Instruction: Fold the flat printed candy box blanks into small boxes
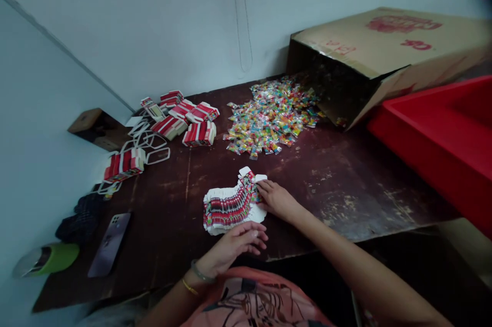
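Note:
A fanned-out stack of flat red-and-white printed cards [228, 208] lies on the dark wooden table [346, 183] in front of me. My right hand [277, 199] rests on the table at the right end of the fan, its fingertips touching the top card. My left hand [237, 244] hovers near the table's front edge just below the stack, fingers loosely curled and apart, holding nothing I can see. Farther back lies a heap of small colourful wrapped sweets [271, 116].
A tipped cardboard box [384, 55] opens toward the sweets. A red bin [442, 137] stands at the right. Red-and-white folded boxes [188, 119] and white frames [148, 140] lie at the back left. A phone [109, 244], dark cloth and a green lid [48, 259] sit at the left edge.

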Demonstrator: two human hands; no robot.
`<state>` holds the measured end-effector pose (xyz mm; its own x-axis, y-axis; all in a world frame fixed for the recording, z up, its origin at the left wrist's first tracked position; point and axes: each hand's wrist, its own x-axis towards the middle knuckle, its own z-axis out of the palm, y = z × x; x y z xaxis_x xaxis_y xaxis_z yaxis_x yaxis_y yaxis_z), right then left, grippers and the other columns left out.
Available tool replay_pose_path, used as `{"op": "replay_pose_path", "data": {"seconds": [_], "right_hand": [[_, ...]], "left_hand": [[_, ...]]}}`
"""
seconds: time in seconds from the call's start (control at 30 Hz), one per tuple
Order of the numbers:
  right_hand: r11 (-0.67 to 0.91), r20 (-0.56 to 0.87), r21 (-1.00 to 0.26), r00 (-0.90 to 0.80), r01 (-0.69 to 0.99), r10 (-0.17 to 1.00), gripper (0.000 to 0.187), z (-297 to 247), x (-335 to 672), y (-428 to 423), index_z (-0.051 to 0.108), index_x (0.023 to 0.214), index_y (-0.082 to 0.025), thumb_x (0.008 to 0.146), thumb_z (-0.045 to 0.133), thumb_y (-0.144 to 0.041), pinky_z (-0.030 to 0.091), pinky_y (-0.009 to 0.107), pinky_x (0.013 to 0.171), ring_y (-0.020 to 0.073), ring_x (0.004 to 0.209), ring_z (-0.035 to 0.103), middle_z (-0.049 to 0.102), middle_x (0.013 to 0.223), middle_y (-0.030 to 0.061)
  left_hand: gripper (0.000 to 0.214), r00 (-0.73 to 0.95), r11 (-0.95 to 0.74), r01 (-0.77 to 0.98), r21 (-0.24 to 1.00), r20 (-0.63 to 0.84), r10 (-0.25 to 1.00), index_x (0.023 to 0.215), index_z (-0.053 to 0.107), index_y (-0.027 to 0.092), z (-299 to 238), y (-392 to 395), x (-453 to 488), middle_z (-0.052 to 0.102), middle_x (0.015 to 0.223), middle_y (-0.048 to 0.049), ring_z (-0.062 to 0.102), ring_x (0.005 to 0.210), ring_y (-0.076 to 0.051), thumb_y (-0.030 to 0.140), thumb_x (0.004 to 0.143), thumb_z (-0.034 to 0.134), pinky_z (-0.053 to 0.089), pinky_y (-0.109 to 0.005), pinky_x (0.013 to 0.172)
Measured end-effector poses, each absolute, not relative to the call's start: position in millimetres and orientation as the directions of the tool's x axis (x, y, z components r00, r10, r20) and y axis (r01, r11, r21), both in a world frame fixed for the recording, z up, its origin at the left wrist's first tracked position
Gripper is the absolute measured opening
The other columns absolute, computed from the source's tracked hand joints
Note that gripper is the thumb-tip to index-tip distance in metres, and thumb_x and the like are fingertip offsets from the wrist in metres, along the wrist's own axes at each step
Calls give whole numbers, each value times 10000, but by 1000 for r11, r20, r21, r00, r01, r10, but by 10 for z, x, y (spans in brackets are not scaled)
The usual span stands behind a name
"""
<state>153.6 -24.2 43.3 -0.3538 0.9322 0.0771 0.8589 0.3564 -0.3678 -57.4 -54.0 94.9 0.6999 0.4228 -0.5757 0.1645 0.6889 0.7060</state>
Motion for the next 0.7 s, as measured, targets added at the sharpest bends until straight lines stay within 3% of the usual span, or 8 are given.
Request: {"op": "replay_pose_path", "data": {"seconds": [0.07,0.17,0.27,0.37,0.5,0.6,0.7], "right_hand": [[389,83,-359,-386,848,919,297,491,1537,-285,635,1158,-82,879,591,-174,494,417,936,293,1094,591,641,1188,189],[433,106,-350,-425,831,899,255,634,1471,-580,644,1140,-118,908,543,-144,514,382,881,253,999,619,670,1137,151],[502,261,-412,-429,761,865,265,739,1339,-957,623,1179,-170,932,535,-213,494,396,904,239,1029,593,666,1175,109],[428,369,-559,-250,710,895,292,757,1295,-1157,599,1217,-208,934,543,-255,468,425,927,243,1087,546,653,1193,96],[231,260,-728,-51,646,964,274,727,1406,-1123,630,1153,-230,884,615,-280,408,499,985,287,1216,443,569,1301,115],[133,95,-875,-103,465,990,139,762,1491,-1102,673,915,-202,823,690,-305,385,473,1020,275,1240,443,536,1329,109],[61,-26,-930,-230,364,973,152,869,1578,-1124,678,808,-187,798,719,-333,325,453,1071,270,1287,417,473,1401,98]], "left_hand": [[354,696,717,104,690,-565,443,1097,619,136,906,-542,-596,659,1039,-122,635,916,-211,393,854,608,460,-353,829],[430,704,797,-74,600,-534,468,1153,592,156,824,-507,-560,658,1106,-129,623,992,-231,471,862,557,445,-395,895],[325,674,834,-161,528,-559,483,955,651,149,757,-469,-476,691,925,-77,622,827,-186,411,762,641,465,-333,791],[133,637,833,-115,542,-603,480,740,644,143,724,-492,-403,643,663,-11,568,623,-139,243,660,681,437,-277,656],[86,675,825,26,564,-619,402,701,640,134,712,-613,-336,617,592,-1,578,583,-149,132,617,656,440,-296,655],[118,710,809,154,568,-633,310,729,617,146,722,-695,-305,627,623,-6,572,562,-139,170,622,658,421,-273,590],[178,729,800,213,561,-636,252,729,590,147,788,-700,-291,618,614,1,545,539,-112,183,591,697,386,-234,543]]}}
